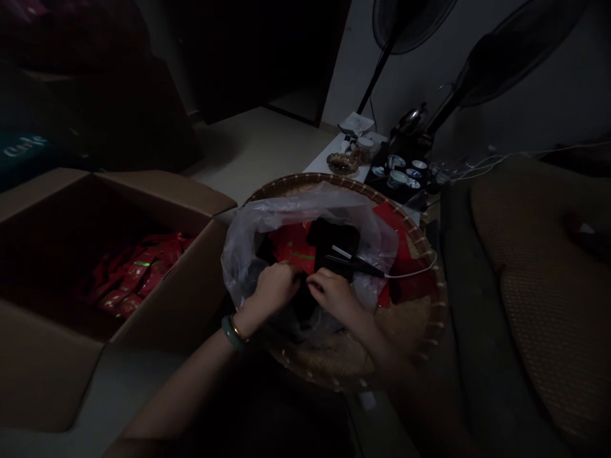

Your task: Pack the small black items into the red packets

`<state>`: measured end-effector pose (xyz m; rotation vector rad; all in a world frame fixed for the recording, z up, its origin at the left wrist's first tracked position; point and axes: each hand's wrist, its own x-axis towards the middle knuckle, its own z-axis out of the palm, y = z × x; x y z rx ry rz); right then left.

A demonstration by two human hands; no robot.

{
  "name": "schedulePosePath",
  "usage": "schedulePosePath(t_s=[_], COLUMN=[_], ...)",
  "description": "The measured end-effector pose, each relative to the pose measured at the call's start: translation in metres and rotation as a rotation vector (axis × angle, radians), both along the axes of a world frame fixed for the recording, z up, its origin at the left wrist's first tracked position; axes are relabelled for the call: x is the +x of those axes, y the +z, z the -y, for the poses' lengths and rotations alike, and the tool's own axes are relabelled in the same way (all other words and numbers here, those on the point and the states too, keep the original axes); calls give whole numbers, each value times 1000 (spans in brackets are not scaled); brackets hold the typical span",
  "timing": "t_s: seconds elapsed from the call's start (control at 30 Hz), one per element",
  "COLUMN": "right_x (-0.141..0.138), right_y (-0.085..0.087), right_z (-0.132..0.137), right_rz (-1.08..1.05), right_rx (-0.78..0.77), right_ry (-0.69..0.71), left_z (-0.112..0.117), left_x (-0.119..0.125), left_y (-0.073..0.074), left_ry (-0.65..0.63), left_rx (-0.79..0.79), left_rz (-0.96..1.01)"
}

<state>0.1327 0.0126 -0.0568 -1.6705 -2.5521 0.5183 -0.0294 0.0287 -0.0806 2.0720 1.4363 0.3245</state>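
Observation:
My left hand, with a green bangle and a gold-coloured one at the wrist, is closed over the open clear plastic bag. Close beside it on the right, my right hand is closed too, thumb and fingers together. Something dark lies between the fingertips; the dim light hides what it is. Just beyond my hands, red packets with a green stripe lie in the bag. A black handheld tool with a white cord lies across the bag, right of the packets, beside a dark object.
The bag sits in a round woven basket with red paper at its right side. An open cardboard box of shiny red packets stands left. Behind are cups on a tray, standing fans and a woven seat.

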Motion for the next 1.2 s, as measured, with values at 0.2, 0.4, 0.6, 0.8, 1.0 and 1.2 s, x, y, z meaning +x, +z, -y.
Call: schedulePosePath(t_s=[0.2, 0.4, 0.6, 0.8, 1.0, 1.2], right_x=[-6, -6, -5, -2, 7, 25], right_y=[6, -2, -10, -10, -7, 7], right_z=[4, 8, 8, 8, -1, -12], right_rz=[-28, 12, -47, 59, -123, -440], right_rx=[79, 134, 165, 181, 143, 35], right_ry=[-6, 79, 41, 25, 7, -155], left_z=[-1, -3, -3, -2, -4, -7], left_x=[1, -3, -5, -7, -8, -1], left_y=[-6, -9, -12, -10, -22, -44], left_ry=[-22, -40, -44, 45, 183, -113], left_rx=[-5, 8, -4, -52, -61, -491], left_rz=[71, 235, 302, 285, 625, 953])
